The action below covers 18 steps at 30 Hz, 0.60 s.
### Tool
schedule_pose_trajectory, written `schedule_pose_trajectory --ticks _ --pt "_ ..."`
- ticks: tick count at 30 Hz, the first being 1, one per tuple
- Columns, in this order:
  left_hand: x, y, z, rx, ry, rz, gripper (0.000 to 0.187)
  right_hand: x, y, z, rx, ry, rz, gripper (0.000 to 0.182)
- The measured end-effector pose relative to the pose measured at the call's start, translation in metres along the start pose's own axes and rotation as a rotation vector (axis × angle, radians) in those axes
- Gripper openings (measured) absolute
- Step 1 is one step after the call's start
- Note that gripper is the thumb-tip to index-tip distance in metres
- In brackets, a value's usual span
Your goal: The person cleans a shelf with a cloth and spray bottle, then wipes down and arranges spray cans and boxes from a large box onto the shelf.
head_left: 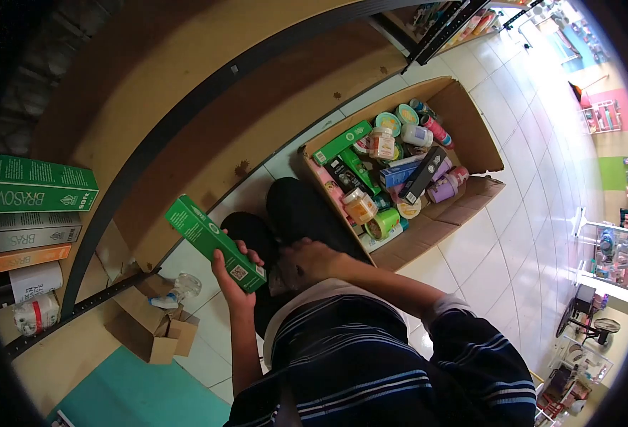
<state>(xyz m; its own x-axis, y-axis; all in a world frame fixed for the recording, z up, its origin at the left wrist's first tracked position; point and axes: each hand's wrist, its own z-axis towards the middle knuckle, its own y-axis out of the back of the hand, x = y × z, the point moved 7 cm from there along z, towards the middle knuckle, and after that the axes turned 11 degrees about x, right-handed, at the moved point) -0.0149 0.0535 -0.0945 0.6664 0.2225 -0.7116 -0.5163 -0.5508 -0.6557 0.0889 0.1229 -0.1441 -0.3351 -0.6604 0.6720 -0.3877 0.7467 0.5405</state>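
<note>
Hands met low in front of a striped shirt [371,356]. The left hand [232,274] was clamped on one long green carton [214,243], fingers wrapped round its lower end, the carton tilted up and to the left above the tiled floor [499,263]. The right hand [310,257] lay curled against the dark trousers [300,210], just beside a small clear packet [280,279]; whether it gripped that packet could not be told.

One open cardboard box [470,128] stood on the floor ahead of the knees, crowded with jars, tubes and cartons too many and too overlapped to count; among them two more green cartons [342,142] showed near the far left corner and one black carton [422,174] lay across the middle.

On the wooden shelf [186,85] at the left, four cartons were stacked: one green [36,185], one grey [33,235], one orange [26,260] and one white [33,279], with one small white bottle [36,313] below them. One small empty cardboard box [157,331] sat on the floor by the shelf, one clear bottle [179,290] lying beside it.
</note>
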Motion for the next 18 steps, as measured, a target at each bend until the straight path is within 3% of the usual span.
schedule_pose_trajectory --ticks 1,2,4,5,7,8,10,12,14,16,17,18 --pt "-0.004 -0.002 0.000 -0.050 0.003 0.071 0.053 -0.001 -0.021 0.008 0.160 -0.076 -0.068 0.070" --pt "-0.007 -0.007 0.000 -0.050 -0.001 0.071 0.053 -0.004 -0.038 0.015 0.158 -0.074 -0.072 0.070" --pt "-0.011 -0.021 0.000 0.047 0.005 -0.025 0.054 0.003 -0.046 0.023 -0.070 0.059 -0.114 0.056" --pt "-0.012 -0.025 0.000 0.047 0.004 -0.022 0.054 0.001 -0.043 0.025 -0.071 0.062 -0.113 0.056" --pt "-0.014 -0.029 0.000 0.034 -0.012 0.009 0.053 -0.015 -0.044 0.029 0.175 -0.075 0.058 0.046" --pt "-0.013 -0.029 0.001 0.036 -0.011 0.011 0.053 -0.015 -0.033 0.024 0.172 -0.075 0.059 0.046" --pt "-0.009 -0.019 -0.001 -0.066 0.015 0.072 0.052 -0.027 0.002 0.007 -0.120 -0.051 0.589 0.041" --pt "-0.007 -0.013 -0.005 -0.070 0.031 0.133 0.051 -0.044 0.026 -0.005 -0.434 0.001 0.912 0.040" --pt "-0.001 -0.009 -0.004 -0.068 0.047 0.196 0.051 -0.017 0.069 -0.039 -0.645 0.031 0.968 0.041" --pt "0.001 -0.002 -0.001 -0.210 -0.049 0.308 0.049 0.017 0.085 -0.054 -0.787 0.195 0.756 0.048" --pt "-0.002 -0.018 0.001 -0.093 -0.076 0.336 0.049 0.035 0.087 -0.058 -0.784 0.194 0.758 0.048" --pt "0.001 -0.016 -0.001 -0.097 -0.076 0.338 0.049 0.063 0.092 -0.064 -0.787 0.201 0.517 0.053"
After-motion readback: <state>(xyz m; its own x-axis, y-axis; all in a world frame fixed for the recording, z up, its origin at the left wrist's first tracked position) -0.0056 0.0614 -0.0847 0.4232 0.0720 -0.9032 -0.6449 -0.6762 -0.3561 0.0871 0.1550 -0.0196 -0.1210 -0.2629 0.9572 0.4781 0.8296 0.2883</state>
